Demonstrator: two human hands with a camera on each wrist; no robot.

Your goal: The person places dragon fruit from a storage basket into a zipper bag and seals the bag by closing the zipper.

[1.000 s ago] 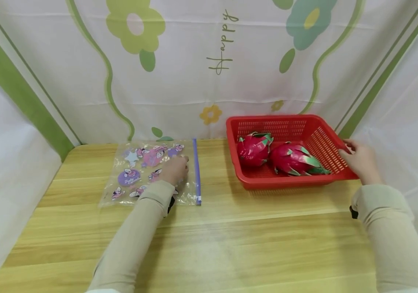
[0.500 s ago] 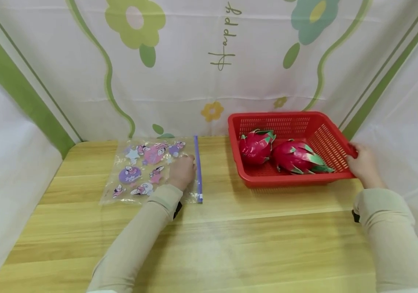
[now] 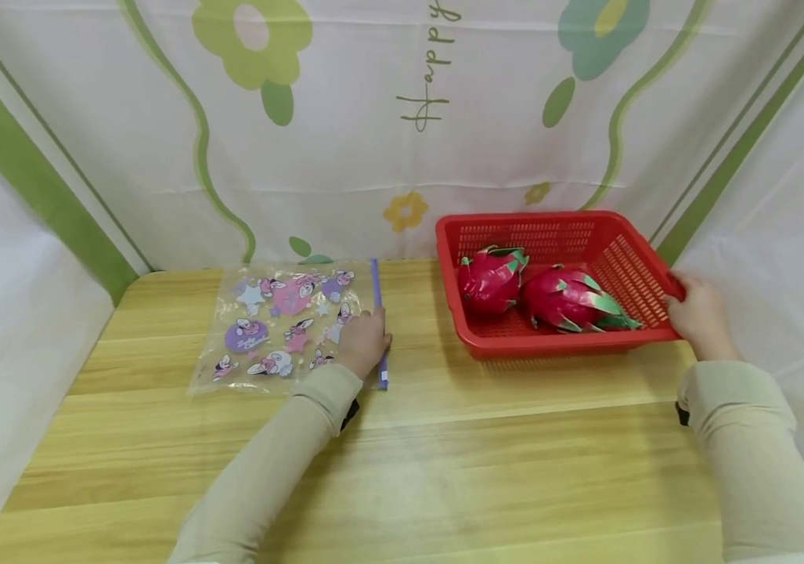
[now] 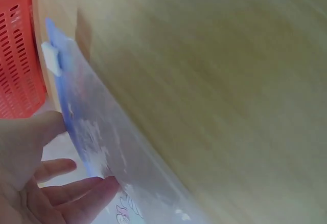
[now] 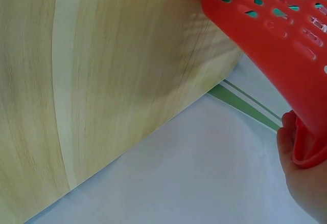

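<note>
A clear zip bag printed with pink and purple cartoon figures lies flat on the wooden table, its blue slider strip on the right. My left hand is over that edge; in the left wrist view the thumb reaches the strip and the other fingers touch the bag, loosely extended. On the right, a red plastic basket holds two dragon fruits, a rounder one and a longer one. My right hand grips the basket's right-end rim, fingers curled around it in the right wrist view.
The wooden table stretches in front of the bag and basket. White curtain with flower prints hangs behind, and plain white cloth closes off both sides. The white slider sits near the strip's end.
My left hand has moved right across the bag, from its middle-right area to the blue strip. My right hand keeps its grip on the basket, which stays nearly in place.
</note>
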